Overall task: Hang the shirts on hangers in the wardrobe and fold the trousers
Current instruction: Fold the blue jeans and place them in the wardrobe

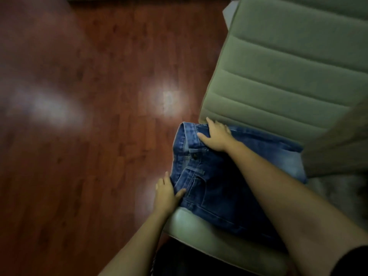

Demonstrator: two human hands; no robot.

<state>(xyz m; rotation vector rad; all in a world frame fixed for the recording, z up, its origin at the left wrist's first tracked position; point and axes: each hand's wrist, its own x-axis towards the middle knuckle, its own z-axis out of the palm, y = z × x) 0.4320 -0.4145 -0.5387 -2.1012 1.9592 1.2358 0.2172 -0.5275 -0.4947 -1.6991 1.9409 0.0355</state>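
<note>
The jeans [219,182] lay on the green seat [278,66], lower centre of frame, waistband leftward, legs running right. My right hand [216,136] pressed flat on the waistband's upper end; my left hand [166,194], fingers straight, touched its lower end.

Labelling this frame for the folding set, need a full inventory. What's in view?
jeans: one, blue denim, folded on the seat, waistband toward the floor side
seat: one, green, ribbed padding, right half of view
padded block: one, dull beige-green, right edge past the jeans
grey fabric: one patch, right edge, too blurred to identify
floor: red-brown wood, left, with light glare
dark object: one, black, bottom edge, unidentifiable
left hand: thumb on the jeans' near corner, fingers along its edge
right hand: rests on the waistband's far end
</note>
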